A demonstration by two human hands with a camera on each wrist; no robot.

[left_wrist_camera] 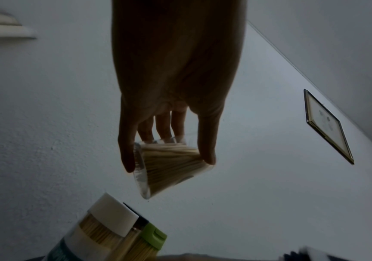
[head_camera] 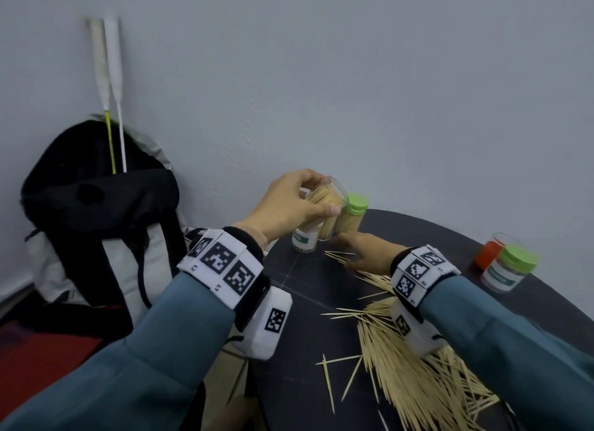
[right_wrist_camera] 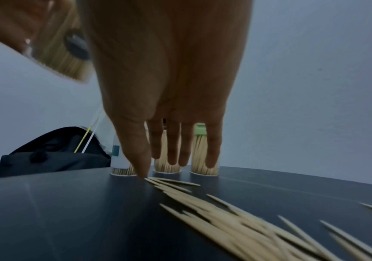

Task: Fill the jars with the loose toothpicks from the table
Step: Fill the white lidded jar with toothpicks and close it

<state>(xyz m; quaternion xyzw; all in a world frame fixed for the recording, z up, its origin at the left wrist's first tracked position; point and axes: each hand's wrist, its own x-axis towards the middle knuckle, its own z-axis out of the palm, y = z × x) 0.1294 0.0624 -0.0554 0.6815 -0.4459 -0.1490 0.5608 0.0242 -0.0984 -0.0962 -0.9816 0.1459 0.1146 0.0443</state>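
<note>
My left hand (head_camera: 321,192) grips a clear, lidless jar (head_camera: 328,200) packed with toothpicks and holds it tilted in the air above the table's far edge; in the left wrist view the fingers and thumb (left_wrist_camera: 169,161) curl round its rim (left_wrist_camera: 171,176). My right hand (head_camera: 348,247) hovers low over a row of loose toothpicks (head_camera: 369,274), fingers straight and pointing down, holding nothing. Its thumb tip (right_wrist_camera: 143,173) touches the table at the row's end (right_wrist_camera: 171,183). A large toothpick pile (head_camera: 418,376) lies under my right wrist.
Three filled jars stand at the far edge of the dark round table (head_camera: 308,305): a white-labelled one (head_camera: 303,237), a middle one (head_camera: 328,229) and a green-lidded one (head_camera: 352,215). Two more jars, one with red (head_camera: 488,253), one green-lidded (head_camera: 511,270), stand far right. A backpack (head_camera: 96,221) is left.
</note>
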